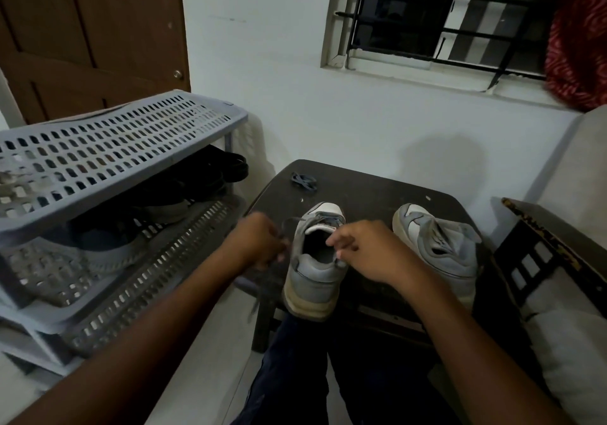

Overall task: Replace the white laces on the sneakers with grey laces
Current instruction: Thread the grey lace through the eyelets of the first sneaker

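A grey suede-like sneaker (315, 260) with a thick rubber sole is stood on a dark, scuffed stool (368, 188), heel toward the camera. A grey lace (285, 227) is pinched by the curled left hand (259, 240); the collar is gripped by the right hand (364, 250). A second sneaker (437, 244) lies just beside; a coiled lace (303, 181) rests behind.
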A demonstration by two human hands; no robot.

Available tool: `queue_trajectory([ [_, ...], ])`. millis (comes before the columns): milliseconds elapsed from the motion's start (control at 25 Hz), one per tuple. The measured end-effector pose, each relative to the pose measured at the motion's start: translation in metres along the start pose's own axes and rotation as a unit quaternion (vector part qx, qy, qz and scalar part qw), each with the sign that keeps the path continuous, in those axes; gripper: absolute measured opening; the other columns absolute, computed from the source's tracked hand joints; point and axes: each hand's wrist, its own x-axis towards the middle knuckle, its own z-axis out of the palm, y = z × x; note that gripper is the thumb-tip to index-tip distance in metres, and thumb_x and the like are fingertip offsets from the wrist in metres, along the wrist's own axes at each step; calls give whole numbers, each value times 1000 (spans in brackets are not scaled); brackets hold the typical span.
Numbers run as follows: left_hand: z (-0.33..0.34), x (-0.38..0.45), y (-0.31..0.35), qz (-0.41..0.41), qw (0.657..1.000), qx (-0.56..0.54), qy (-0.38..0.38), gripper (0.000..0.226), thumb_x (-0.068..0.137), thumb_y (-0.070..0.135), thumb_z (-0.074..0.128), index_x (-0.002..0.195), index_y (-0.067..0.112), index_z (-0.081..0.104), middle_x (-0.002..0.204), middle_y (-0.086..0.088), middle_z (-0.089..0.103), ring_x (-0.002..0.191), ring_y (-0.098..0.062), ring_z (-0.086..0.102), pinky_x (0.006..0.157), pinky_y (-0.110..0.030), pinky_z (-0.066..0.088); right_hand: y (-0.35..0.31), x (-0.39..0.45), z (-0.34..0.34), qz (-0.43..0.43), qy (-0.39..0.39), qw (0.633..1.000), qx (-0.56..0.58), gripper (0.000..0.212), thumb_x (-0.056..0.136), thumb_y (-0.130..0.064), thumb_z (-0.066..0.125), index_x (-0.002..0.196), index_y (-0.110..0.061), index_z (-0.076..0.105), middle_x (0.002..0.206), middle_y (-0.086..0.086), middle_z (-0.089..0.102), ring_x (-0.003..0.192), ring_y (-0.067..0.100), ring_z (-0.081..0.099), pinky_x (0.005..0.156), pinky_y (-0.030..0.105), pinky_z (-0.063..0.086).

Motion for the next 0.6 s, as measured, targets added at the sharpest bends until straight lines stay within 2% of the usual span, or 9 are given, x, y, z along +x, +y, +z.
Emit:
queue_trajectory([
  [120, -21, -2, 47, 54, 985, -158, 42, 9, 92, 6, 64, 87, 2, 70, 64, -7, 67, 41, -7, 59, 48, -18, 54, 0, 3, 7, -21, 104, 993, 57, 21, 87, -10, 65, 99, -25, 74, 92, -6, 73, 82, 4, 66, 74, 16, 50],
  [200, -23, 2, 74, 47, 961, -270, 27, 9, 90, -2, 65, 97, -7, 67, 73, -15, 70, 60, -17, 68, 65, -30, 62, -2, 4, 6, -8, 160, 980, 119, 18, 86, -11, 66, 95, -25, 73, 91, -7, 73, 83, 5, 67, 77, 21, 53],
  [280, -15, 9, 87, 32, 945, -323, -19, 2, 89, -5, 64, 88, -5, 67, 66, -8, 72, 78, -23, 70, 85, -38, 59, 0, 3, 5, 10, 166, 975, 145, 17, 86, -11, 65, 91, -27, 70, 90, -4, 73, 83, 10, 68, 78, 26, 54],
  [360, -2, 18, 83, 33, 960, -279, -15, 12, 84, -6, 70, 76, 4, 68, 71, -7, 73, 88, -25, 70, 93, -40, 55, 6, 1, 8, 22, 165, 975, 149, 20, 86, -11, 64, 85, -31, 66, 89, -4, 74, 79, 13, 69, 77, 31, 56],
  [440, 8, 20, 73, 41, 981, -190, -5, 8, 83, -3, 72, 88, 3, 72, 92, -16, 74, 84, -25, 71, 87, -36, 58, 14, -2, 9, 37, 162, 974, 152, 21, 86, -13, 64, 85, -34, 66, 89, -5, 74, 77, 12, 68, 77, 30, 55],
  [520, 12, 14, 65, 53, 997, -20, -49, 16, 88, 6, 66, 102, 1, 73, 100, -17, 72, 82, -24, 70, 81, -32, 59, 21, -4, 10, 50, 167, 976, 134, 19, 86, -14, 65, 93, -31, 70, 89, -6, 73, 77, 9, 66, 75, 25, 52],
  [600, 11, 7, 58, 84, 989, 123, -18, 19, 87, 15, 67, 101, 5, 76, 96, -16, 73, 85, -25, 71, 82, -36, 58, 23, -6, 11, 47, 180, 976, 116, 18, 86, -14, 66, 97, -27, 72, 85, -10, 70, 74, 4, 62, 72, 22, 49],
])
